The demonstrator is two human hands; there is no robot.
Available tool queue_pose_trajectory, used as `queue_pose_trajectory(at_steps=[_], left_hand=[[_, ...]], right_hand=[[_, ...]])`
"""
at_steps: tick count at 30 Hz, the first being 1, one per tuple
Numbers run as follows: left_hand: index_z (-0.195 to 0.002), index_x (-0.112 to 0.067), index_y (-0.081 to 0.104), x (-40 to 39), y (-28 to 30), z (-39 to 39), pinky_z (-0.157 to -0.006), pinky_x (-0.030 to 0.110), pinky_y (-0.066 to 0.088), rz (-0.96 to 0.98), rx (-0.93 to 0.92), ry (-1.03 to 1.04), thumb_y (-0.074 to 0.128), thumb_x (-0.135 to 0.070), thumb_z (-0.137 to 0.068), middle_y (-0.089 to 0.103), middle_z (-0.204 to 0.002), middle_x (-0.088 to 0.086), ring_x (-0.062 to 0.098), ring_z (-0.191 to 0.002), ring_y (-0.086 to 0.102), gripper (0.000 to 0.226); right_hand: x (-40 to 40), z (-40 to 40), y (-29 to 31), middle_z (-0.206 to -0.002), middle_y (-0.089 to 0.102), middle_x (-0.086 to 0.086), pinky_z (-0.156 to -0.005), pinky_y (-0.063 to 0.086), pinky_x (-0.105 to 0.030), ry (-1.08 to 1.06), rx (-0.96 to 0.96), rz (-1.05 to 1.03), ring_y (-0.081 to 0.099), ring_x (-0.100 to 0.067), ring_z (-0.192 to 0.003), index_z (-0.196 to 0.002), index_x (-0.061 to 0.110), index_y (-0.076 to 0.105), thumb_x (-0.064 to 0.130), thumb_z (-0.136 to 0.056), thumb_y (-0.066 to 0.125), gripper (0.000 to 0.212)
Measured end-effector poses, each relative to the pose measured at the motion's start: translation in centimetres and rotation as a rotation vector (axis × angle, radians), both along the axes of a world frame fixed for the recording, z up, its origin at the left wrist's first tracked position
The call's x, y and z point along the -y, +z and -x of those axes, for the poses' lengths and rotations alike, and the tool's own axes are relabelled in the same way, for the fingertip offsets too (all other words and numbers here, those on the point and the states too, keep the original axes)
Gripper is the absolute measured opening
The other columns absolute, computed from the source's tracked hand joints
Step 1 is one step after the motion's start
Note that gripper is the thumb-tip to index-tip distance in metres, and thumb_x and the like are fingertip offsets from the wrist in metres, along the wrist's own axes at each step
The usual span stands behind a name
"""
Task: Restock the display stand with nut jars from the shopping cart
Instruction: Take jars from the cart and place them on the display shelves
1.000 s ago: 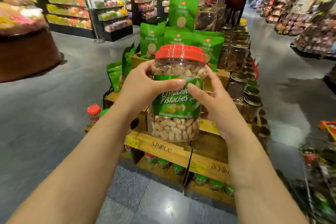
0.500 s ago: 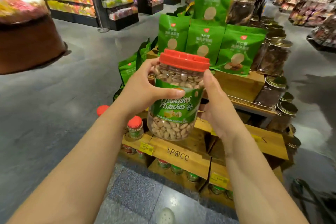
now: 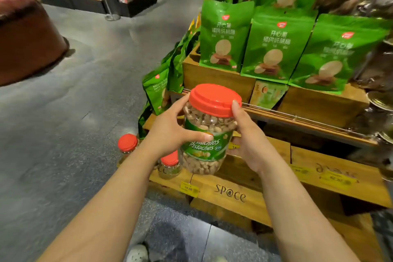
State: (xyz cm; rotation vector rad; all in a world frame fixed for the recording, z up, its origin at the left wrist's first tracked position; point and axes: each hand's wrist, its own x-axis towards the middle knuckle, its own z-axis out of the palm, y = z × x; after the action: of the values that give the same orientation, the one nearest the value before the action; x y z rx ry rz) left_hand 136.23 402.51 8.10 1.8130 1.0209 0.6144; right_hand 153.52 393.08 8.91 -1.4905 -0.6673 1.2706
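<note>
We hold 1 big clear plastic jar of pistachios with a red lid and a green label [image 3: 207,132] up in the air, in front of the wooden display stand made of stacked crates [image 3: 240,195]. It does not sit on the stand yet. Our left hand [image 3: 170,132] wraps around the left side of the jar, with the thumb lying across the green label. Our right hand [image 3: 248,144] curls around the right side, with 1 finger up on the edge of the red lid. So both hands grip the jar tight.

We think the job is only partly done. 2 small clear jars with red lids already stand on the low step of the stand, left of and below our jar. The first small jar [image 3: 127,147] is at the far left corner, and the second small jar [image 3: 170,165] is just beside our jar's bottom. Our big jar needs a spot next. We cannot see the shopping cart here, so we cannot tell how many jars are left.

Above and behind our jar, green snack bags with a round cracker picture [image 3: 225,36] stand in a row on the top wooden boxes. More green bags lean to the left of our jar. Yellow price tags [image 3: 189,188] stick to the front of the stand below our jar.

The second small jar is close under our jar, so we could bump it when we go down. The wooden step behind our jar, to its right, looks bare.
</note>
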Motion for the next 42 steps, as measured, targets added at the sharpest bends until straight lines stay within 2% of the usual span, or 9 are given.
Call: queue_pose_trajectory(at_steps=[4, 9, 13, 17, 23, 29, 35, 39, 42], left_hand=[[-0.151, -0.050, 0.036, -5.4, -4.8, 0.4, -0.109, 0.028, 0.044, 0.029, -0.005, -0.123, 0.099, -0.041, -0.047, 0.055, -0.140, -0.026, 0.001, -0.131, 0.051, 0.122], [-0.148, -0.060, 0.032, -10.6, -12.7, 0.7, -0.113, 0.037, 0.044, 0.094, -0.054, -0.214, 0.100, -0.053, -0.040, 0.050, -0.135, -0.038, 0.002, -0.132, 0.050, 0.127], [-0.148, -0.059, 0.029, -12.8, -20.0, 0.8, -0.110, 0.037, 0.046, 0.129, -0.090, -0.251, 0.102, -0.041, -0.043, 0.054, -0.140, -0.027, 0.004, -0.131, 0.051, 0.130], [-0.146, -0.037, 0.029, -13.8, -28.2, 0.8, -0.104, 0.015, 0.038, 0.232, -0.102, -0.246, 0.103, -0.035, -0.041, 0.052, -0.141, -0.022, 0.003, -0.133, 0.050, 0.128], [-0.131, -0.051, 0.032, -15.0, -38.9, 0.8, -0.094, 0.001, 0.039, 0.309, -0.069, -0.265, 0.103, -0.035, -0.045, 0.054, -0.117, -0.039, -0.024, -0.115, 0.049, 0.113], [-0.143, -0.049, 0.032, -15.4, -46.8, 0.7, -0.110, 0.026, 0.044, 0.319, -0.088, -0.254, 0.101, -0.042, -0.045, 0.057, -0.136, -0.023, -0.005, -0.128, 0.052, 0.120], [-0.141, -0.057, 0.027, -15.4, -51.7, 0.4, -0.100, 0.008, 0.040, 0.322, -0.112, -0.251, 0.099, -0.037, -0.054, 0.056, -0.116, -0.037, -0.024, -0.114, 0.048, 0.115], [-0.144, -0.047, 0.028, -15.1, -54.6, -0.2, -0.105, 0.019, 0.045, 0.319, -0.146, -0.227, 0.098, -0.041, -0.054, 0.059, -0.128, -0.025, -0.012, -0.119, 0.054, 0.115], [-0.147, -0.038, 0.029, -15.1, -56.0, -0.5, -0.101, 0.014, 0.043, 0.311, -0.178, -0.230, 0.097, -0.038, -0.058, 0.058, -0.119, -0.026, -0.016, -0.111, 0.053, 0.112]], right_hand=[[-4.1, 1.9, -4.1, -0.123, 0.055, 0.015, -0.112, 0.035, -0.066, -0.119, -0.025, 0.066, 0.047, -0.024, -0.132, -0.139, 0.050, 0.040, 0.084, -0.075, 0.046, 0.073], [-7.6, 3.8, -11.3, -0.123, 0.069, 0.017, -0.094, 0.051, -0.048, -0.270, -0.064, 0.095, 0.063, -0.014, -0.119, -0.132, 0.049, 0.054, 0.082, -0.079, 0.046, 0.062], [-9.4, 4.2, -17.6, -0.135, 0.064, 0.010, -0.096, 0.049, -0.061, -0.333, -0.056, 0.185, 0.061, -0.026, -0.122, -0.132, 0.060, 0.049, 0.085, -0.070, 0.063, 0.068], [-10.3, 3.8, -24.6, -0.131, 0.065, 0.014, -0.099, 0.049, -0.056, -0.357, -0.061, 0.207, 0.061, -0.024, -0.122, -0.130, 0.061, 0.052, 0.073, -0.060, 0.071, 0.074], [-11.2, 3.3, -34.4, -0.126, 0.069, 0.014, -0.093, 0.053, -0.043, -0.393, -0.084, 0.183, 0.063, -0.023, -0.121, -0.124, 0.058, 0.060, 0.059, -0.058, 0.078, 0.069], [-11.7, 2.5, -41.9, -0.124, 0.071, 0.011, -0.085, 0.054, -0.038, -0.376, -0.111, 0.155, 0.066, -0.022, -0.117, -0.122, 0.057, 0.063, 0.056, -0.050, 0.086, 0.075], [-11.9, 1.6, -47.4, -0.122, 0.072, 0.008, -0.097, 0.054, -0.046, -0.361, -0.100, 0.148, 0.069, -0.024, -0.114, -0.123, 0.055, 0.062, 0.061, -0.037, 0.094, 0.091], [-11.9, 0.8, -49.9, -0.122, 0.072, 0.009, -0.099, 0.053, -0.048, -0.335, -0.105, 0.145, 0.069, -0.023, -0.114, -0.124, 0.054, 0.061, 0.052, -0.053, 0.089, 0.077], [-12.2, 0.5, -51.6, -0.119, 0.073, 0.011, -0.089, 0.058, -0.039, -0.318, -0.111, 0.147, 0.071, -0.018, -0.110, -0.126, 0.051, 0.060, 0.043, -0.062, 0.094, 0.073]])
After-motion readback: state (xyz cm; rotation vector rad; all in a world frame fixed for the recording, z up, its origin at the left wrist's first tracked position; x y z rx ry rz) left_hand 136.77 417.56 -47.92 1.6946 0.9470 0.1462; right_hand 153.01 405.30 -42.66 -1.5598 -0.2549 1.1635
